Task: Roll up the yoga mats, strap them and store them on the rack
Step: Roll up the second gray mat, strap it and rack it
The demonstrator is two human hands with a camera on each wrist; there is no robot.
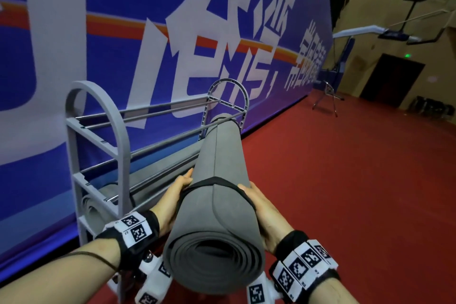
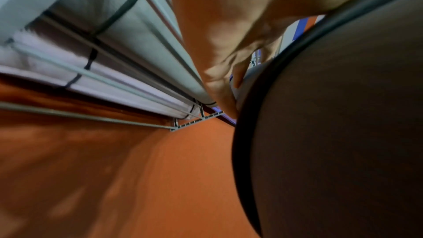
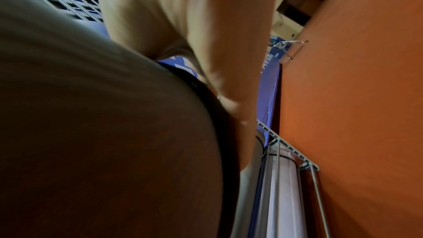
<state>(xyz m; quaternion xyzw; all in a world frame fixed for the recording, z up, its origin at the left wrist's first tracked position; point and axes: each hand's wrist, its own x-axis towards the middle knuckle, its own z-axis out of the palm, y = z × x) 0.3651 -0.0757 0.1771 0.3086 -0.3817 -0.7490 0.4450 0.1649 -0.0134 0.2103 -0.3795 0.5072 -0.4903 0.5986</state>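
Note:
I hold a rolled grey yoga mat (image 1: 222,155) lengthwise in front of me, its spiral end toward me. A black strap (image 1: 217,181) circles it near my hands. My left hand (image 1: 172,195) grips its left side with the thumb on top, and my right hand (image 1: 261,210) grips the right side. The mat's far end reaches the top rails at the far end panel of the grey rack (image 1: 98,131). The wrist views show the left hand (image 2: 217,24) and right hand (image 3: 194,24) wrapped against the dark mat (image 2: 332,133) (image 3: 103,133).
Strapped rolled mats (image 1: 108,195) (image 2: 142,42) lie on the rack's lower shelves behind metal rods (image 2: 114,86). A blue banner wall (image 1: 49,57) stands right behind the rack. Red floor (image 1: 345,180) stretches to the right, with a tripod stand (image 1: 328,96) and a dark doorway (image 1: 392,81) far off.

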